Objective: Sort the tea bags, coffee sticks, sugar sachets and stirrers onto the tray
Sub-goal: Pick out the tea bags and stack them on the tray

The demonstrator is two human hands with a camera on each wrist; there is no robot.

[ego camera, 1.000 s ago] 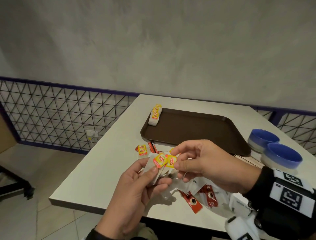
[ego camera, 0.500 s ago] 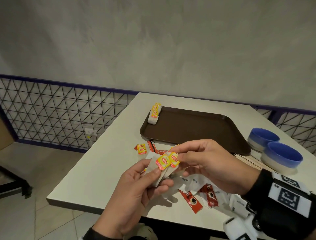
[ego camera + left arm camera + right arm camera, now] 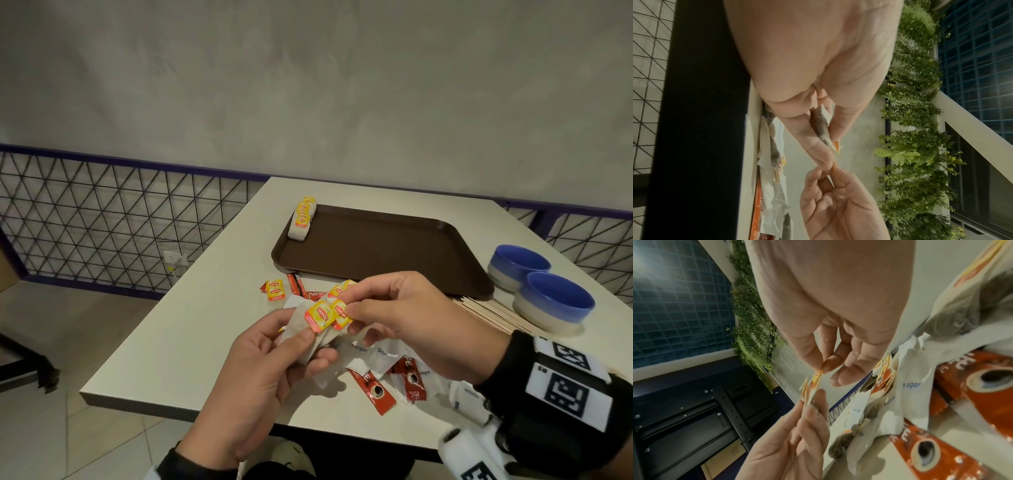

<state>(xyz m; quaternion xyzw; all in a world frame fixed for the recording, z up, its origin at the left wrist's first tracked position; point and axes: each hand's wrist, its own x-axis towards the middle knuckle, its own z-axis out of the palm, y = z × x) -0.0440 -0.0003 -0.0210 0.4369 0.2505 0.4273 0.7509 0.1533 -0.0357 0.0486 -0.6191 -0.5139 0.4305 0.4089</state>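
Tea bags (image 3: 310, 334) with yellow tags are held in the air above the near part of the surface (image 3: 191, 329); the left hand (image 3: 263, 373) grips the white bundle between thumb and curled fingers, and the right hand (image 3: 404, 325) pinches one yellow tag (image 3: 340, 313) at its edge with thumb and forefinger; the other right fingers hang loosely curled below; in the left wrist view the bags (image 3: 821, 128) sit edge-on between thumb and fingers.

Brown tray (image 3: 383, 250) lies toward 12 o'clock from the hands, near the far edge of the surface; a row of tea bags (image 3: 301, 219) stands in its far left corner, against the rim, and the rest of its floor is bare; loose tea bags (image 3: 275, 290) lie at 10 o'clock from the hands, between them and the tray's near rim; red coffee sticks (image 3: 373, 389) and white sugar sachets (image 3: 359, 349) lie under the hands toward 5 o'clock, close to the near edge; wooden stirrers (image 3: 493, 313) lie at 3 o'clock, just beside the tray's near right corner; two blue bowls (image 3: 548, 294) stand to the right of the tray, touching each other; the left half of the surface at 9 o'clock is open out to its edge.
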